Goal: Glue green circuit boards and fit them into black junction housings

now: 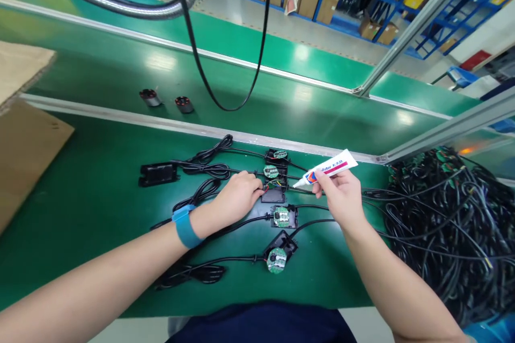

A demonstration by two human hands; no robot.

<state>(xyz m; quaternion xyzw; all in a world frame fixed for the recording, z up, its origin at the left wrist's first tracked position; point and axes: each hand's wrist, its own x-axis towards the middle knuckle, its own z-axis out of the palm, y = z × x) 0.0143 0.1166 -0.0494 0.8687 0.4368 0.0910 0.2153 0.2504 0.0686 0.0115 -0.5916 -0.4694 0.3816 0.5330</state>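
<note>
In my right hand (341, 193) is a white glue tube (332, 167) with blue and red print, its fingers closed round the body. The tube tilts, and its nozzle points down and left, just right of a black plastic case (274, 195). My left hand (240, 195) has its fingers closed at the left edge of that case, where a red wire shows; its fingertips are partly hidden. Above this case lie a green round circuit board (271, 171) and another board (280, 155). Nearer me are a board in a case (281, 217) and a tilted board (277, 260).
Coiled black cables (209, 171) lie left of the cases, beside a separate black case (159, 174). A large cable pile (438, 225) fills the right side. Cardboard (32, 144) stands at left. Two motor parts (184, 104) sit behind the metal rail (225, 133); a black cable loop (229, 109) hangs above.
</note>
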